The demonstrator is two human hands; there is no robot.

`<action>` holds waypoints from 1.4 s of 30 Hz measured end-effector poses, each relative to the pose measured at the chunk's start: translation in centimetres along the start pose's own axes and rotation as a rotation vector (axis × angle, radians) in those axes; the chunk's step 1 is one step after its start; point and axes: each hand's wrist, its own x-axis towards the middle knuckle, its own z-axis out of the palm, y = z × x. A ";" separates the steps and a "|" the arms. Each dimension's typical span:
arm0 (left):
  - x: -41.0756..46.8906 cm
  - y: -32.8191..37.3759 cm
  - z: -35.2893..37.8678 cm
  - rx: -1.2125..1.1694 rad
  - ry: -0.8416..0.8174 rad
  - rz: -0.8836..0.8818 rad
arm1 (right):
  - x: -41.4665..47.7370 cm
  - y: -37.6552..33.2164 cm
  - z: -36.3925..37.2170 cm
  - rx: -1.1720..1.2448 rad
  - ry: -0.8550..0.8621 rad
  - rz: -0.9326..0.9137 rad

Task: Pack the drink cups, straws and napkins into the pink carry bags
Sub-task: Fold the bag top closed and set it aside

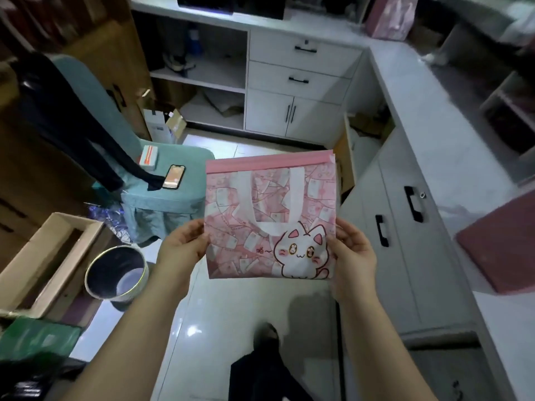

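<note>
A flat, folded pink carry bag (270,198) with a white handle and a white cat drawing hangs in the air in front of me, above the tiled floor. My left hand (182,247) pinches its left edge and my right hand (351,253) pinches its right edge. More pink bags lie in a stack (503,244) on the white counter at the right, and one pink bag (390,15) stands on the counter at the far back. No cups, straws or napkins are in view.
A white L-shaped counter (428,117) with drawers and cabinets runs along the back and right. A teal-covered chair (162,180) holds a phone (173,176) and a small box. A round bin (115,273) and an open cardboard box (49,261) stand at left.
</note>
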 end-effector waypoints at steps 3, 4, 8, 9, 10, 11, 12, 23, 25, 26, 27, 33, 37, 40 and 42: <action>7.3 4.2 4.2 0.021 -0.001 0.024 | 8.1 -4.2 3.7 0.012 -0.061 -0.022; 9.8 5.7 5.4 0.028 0.009 0.039 | 10.6 -5.6 4.9 0.020 -0.081 -0.029; 19.0 10.4 9.5 0.050 0.057 0.105 | 19.8 -9.4 9.9 0.031 -0.128 -0.037; 21.1 11.2 10.2 0.051 0.049 0.117 | 21.9 -10.0 11.2 0.032 -0.131 -0.035; 23.3 12.0 10.9 0.047 0.048 0.124 | 24.0 -10.4 12.5 0.031 -0.139 -0.033; 25.4 12.7 11.5 0.038 0.055 0.126 | 26.1 -10.9 13.9 0.028 -0.150 -0.033; 27.5 13.5 12.0 0.030 0.063 0.127 | 28.1 -11.3 15.2 0.025 -0.162 -0.037; 54.9 23.8 22.4 0.056 -0.105 0.264 | 49.9 -16.2 28.6 0.100 -0.054 -0.230; 59.7 26.5 25.3 0.080 -0.146 0.292 | 53.8 -18.5 30.7 0.108 -0.026 -0.276; 61.9 27.8 26.8 0.087 -0.159 0.306 | 55.8 -19.6 31.6 0.115 -0.002 -0.296; 64.0 29.0 28.3 0.092 -0.168 0.316 | 57.8 -20.7 32.4 0.126 0.019 -0.307; 74.9 32.5 37.3 0.078 -0.197 0.319 | 70.0 -25.0 34.8 0.191 0.049 -0.336; 82.0 33.3 44.3 0.069 -0.211 0.359 | 80.0 -26.9 35.0 0.266 0.022 -0.340; 87.3 35.2 50.1 0.050 -0.208 0.400 | 87.7 -29.8 35.5 0.223 -0.004 -0.387; 90.4 37.0 54.3 0.030 -0.204 0.405 | 92.7 -32.9 36.0 0.196 -0.021 -0.441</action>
